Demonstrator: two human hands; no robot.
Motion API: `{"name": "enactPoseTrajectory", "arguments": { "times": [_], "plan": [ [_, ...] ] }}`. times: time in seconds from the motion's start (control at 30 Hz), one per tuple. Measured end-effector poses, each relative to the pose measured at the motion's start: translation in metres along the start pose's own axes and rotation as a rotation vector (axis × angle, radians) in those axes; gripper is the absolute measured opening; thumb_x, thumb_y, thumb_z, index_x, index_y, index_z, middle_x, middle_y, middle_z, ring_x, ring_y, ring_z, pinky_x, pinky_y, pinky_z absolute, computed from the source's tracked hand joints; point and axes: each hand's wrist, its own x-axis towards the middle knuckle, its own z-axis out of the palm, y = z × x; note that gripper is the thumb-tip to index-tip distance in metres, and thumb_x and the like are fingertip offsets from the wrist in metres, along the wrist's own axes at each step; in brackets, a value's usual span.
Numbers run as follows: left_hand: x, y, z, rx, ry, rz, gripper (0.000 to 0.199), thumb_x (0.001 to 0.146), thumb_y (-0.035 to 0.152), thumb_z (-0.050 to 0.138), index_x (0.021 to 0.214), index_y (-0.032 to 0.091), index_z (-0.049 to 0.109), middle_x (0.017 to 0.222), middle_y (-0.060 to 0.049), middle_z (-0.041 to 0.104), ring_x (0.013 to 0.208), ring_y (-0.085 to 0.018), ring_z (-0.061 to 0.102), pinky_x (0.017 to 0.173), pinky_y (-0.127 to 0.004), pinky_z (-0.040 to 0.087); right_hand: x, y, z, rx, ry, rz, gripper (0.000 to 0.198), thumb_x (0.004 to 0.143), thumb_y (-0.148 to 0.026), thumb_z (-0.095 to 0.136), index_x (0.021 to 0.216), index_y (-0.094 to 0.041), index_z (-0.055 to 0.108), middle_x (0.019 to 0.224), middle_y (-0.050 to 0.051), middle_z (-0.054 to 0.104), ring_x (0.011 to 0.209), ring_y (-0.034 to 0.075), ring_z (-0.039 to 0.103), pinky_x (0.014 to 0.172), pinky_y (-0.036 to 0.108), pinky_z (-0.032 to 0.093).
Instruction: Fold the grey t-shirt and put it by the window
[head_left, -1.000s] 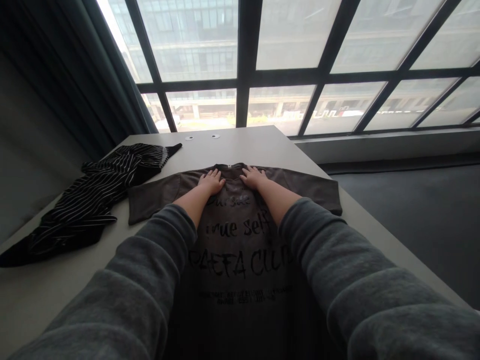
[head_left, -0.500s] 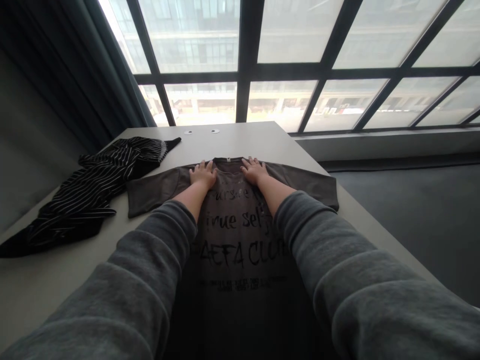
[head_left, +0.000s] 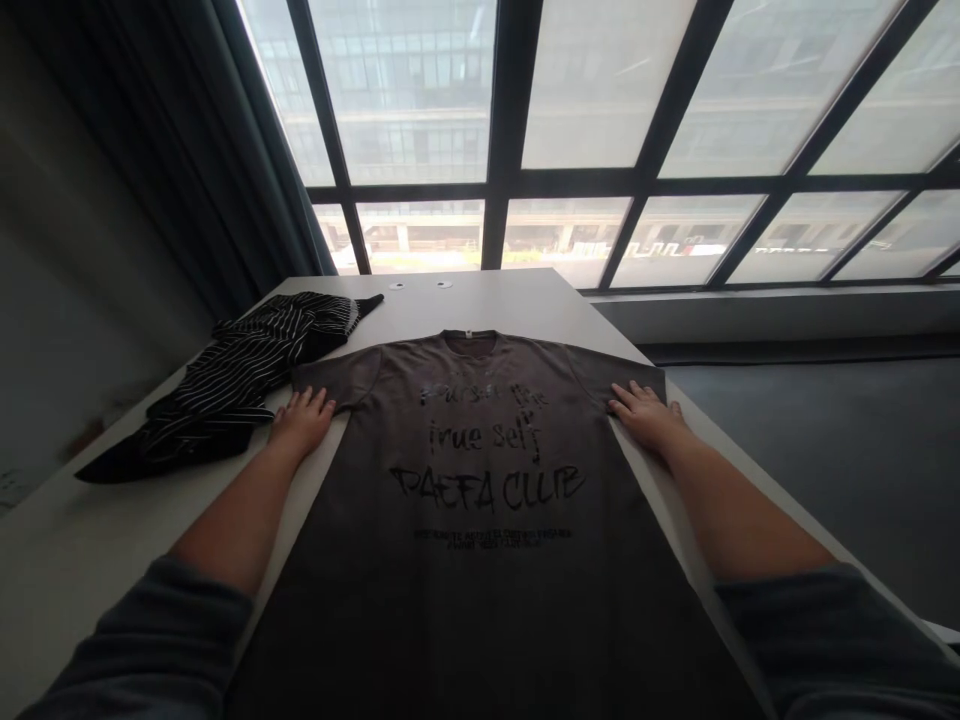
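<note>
Brown cotton T-shirt with black lettering [head_left: 480, 480] is lying flat on the pale table [head_left: 112, 560], spread between both hands. The left hand [head_left: 301, 422] is resting open, fingers spread, at the sleeve edge, with a crumpled black-and-white striped garment [head_left: 240, 380] just beyond it. The right hand [head_left: 643, 415] is pressing flat and open on the opposite sleeve. The fabric is looking light, limp and easily creased; shoulders or hem would likely give the best hold. The hem is being cut off below.
</note>
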Motion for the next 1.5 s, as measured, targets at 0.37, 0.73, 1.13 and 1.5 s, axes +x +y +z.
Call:
{"name": "enactPoseTrajectory", "arguments": {
  "times": [0.37, 0.73, 1.13, 1.5],
  "plan": [
    [0.005, 0.001, 0.004, -0.047, 0.048, -0.152, 0.077, 0.104, 0.055, 0.033, 0.163, 0.006, 0.043, 0.171, -0.027, 0.031, 0.158, -0.040, 0.033, 0.127, -0.052, 0.028, 0.003, 0.006, 0.002, 0.032, 0.050, 0.193, 0.073, 0.108, -0.063, 0.018, 0.171, -0.027, 0.029, 0.177, 0.014, 0.016, 0.164, 0.034, 0.016, 0.128, 0.066, 0.013],
    [0.010, -0.007, 0.010, -0.070, 0.113, -0.181, 0.073, 0.103, 0.046, 0.033, 0.156, 0.000, 0.050, 0.163, -0.032, 0.041, 0.154, -0.045, 0.037, 0.124, -0.056, 0.031, 0.007, 0.011, 0.002, 0.065, 0.084, 0.336, 0.079, 0.107, -0.056, 0.018, 0.170, -0.011, 0.027, 0.176, 0.016, 0.021, 0.163, 0.035, 0.014, 0.128, 0.066, 0.013],
    [0.011, -0.012, -0.003, -0.110, 0.186, -0.155, 0.060, 0.101, 0.041, 0.040, 0.138, 0.003, 0.067, 0.152, -0.025, 0.057, 0.139, -0.038, 0.055, 0.119, -0.046, 0.043, 0.013, 0.014, 0.005, 0.087, 0.116, 0.302, 0.080, 0.106, -0.053, 0.024, 0.168, -0.002, 0.030, 0.174, 0.022, 0.024, 0.162, 0.038, 0.014, 0.129, 0.065, 0.015],
    [0.049, -0.014, -0.045, -0.152, 0.073, -0.243, 0.051, 0.073, 0.033, 0.076, 0.115, 0.004, 0.074, 0.112, -0.026, 0.076, 0.105, -0.041, 0.074, 0.088, -0.046, 0.060, 0.013, 0.018, 0.003, 0.083, 0.158, 0.222, 0.073, 0.103, -0.050, 0.034, 0.159, -0.004, 0.046, 0.167, 0.021, 0.039, 0.159, 0.040, 0.022, 0.127, 0.062, 0.023]
  ]
}}
